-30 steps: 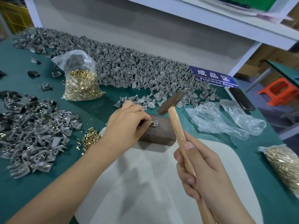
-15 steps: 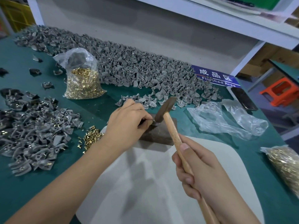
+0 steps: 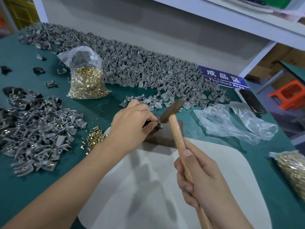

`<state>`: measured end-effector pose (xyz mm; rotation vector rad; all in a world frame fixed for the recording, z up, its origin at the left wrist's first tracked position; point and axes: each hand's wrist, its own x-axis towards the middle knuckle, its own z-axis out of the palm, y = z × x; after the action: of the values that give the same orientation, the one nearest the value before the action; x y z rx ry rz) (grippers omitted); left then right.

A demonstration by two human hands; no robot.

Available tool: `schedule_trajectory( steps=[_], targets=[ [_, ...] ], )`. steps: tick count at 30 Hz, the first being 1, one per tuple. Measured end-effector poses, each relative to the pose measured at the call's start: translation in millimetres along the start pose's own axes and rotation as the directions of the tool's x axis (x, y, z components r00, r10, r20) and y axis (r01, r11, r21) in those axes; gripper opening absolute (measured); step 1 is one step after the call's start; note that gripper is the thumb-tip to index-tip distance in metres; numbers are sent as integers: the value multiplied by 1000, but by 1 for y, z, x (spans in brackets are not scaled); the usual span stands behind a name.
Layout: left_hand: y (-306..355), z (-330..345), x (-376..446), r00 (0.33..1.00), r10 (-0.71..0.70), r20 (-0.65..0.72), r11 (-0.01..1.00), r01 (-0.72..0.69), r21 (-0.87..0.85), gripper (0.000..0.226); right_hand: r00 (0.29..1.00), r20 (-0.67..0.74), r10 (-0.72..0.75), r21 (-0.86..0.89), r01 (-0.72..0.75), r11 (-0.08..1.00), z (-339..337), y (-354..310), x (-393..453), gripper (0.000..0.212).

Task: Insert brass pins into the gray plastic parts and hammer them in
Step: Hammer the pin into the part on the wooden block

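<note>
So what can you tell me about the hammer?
The hammer has a small dark metal head, a bit blurred, on a long pale wooden handle. The right hand grips the handle low down, thumb lying along it. The head tilts down to the left, at the small gray part that the left hand pinches on a brown block.

A blue sign (image 3: 224, 79) lies at the bench's (image 3: 24, 182) far edge, a phone (image 3: 252, 101) beside it; an orange stool (image 3: 289, 95) stands beyond.
</note>
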<state>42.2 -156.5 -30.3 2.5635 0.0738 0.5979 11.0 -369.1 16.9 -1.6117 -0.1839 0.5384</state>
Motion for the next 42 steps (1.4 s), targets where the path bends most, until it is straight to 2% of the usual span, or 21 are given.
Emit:
schedule_trajectory(
  steps=[2, 6, 9, 14, 18, 22, 26, 29, 33, 35, 36, 39, 42],
  targets=[
    [0, 0, 0, 1000, -8, 10, 1000, 8, 11, 10, 1000, 4, 11, 3, -11, 1000, -3, 0, 0, 38],
    [-1, 1, 0, 1000, -2, 0, 1000, 2, -2, 8, 997, -43, -67, 7, 68, 998, -1, 4, 0, 39],
    [0, 1, 0, 1000, -20, 8, 1000, 20, 11, 8, 1000, 21, 13, 17, -14, 1000, -3, 2, 4, 37],
    [-1, 2, 0, 1000, -9, -2, 1000, 9, -6, 3, 999, -10, -51, 16, 51, 999, -6, 2, 4, 39],
    [-2, 3, 1, 1000, -25, 12, 1000, 25, 12, 6, 999, 33, 3, -3, -3, 1000, -8, 3, 5, 39],
    [-3, 4, 1, 1000, -17, -2, 1000, 17, -6, 7, 998, -27, -63, 5, 63, 998, -8, 6, 3, 41],
    [-3, 4, 1, 1000, -20, 9, 1000, 20, 13, 5, 999, 44, -8, -4, 9, 1000, -11, 3, 3, 39],
    [-3, 4, 1, 1000, -13, 7, 1000, 13, 9, 6, 998, -25, -65, -12, 64, 998, -11, 4, 2, 39],
    [-2, 5, 0, 1000, -27, 3, 999, 26, 18, 4, 993, 72, 94, 9, -95, 995, -19, -1, 6, 38],
    [-3, 5, 0, 1000, -27, -1, 1000, 27, 6, 5, 995, 61, 83, 17, -84, 996, -29, -5, 9, 36],
    [-3, 6, 0, 1000, -29, -3, 1000, 29, 0, 6, 999, 10, 49, 9, -50, 999, -33, -4, 11, 36],
    [-4, 7, -1, 999, -35, -9, 999, 35, -24, 7, 975, -215, -64, -145, 33, 989, -43, 10, 19, 43],
    [-4, 8, -1, 999, -34, -8, 999, 33, -28, 7, 939, -317, -132, -492, -44, 870, -52, 26, 30, 42]
  ],
)
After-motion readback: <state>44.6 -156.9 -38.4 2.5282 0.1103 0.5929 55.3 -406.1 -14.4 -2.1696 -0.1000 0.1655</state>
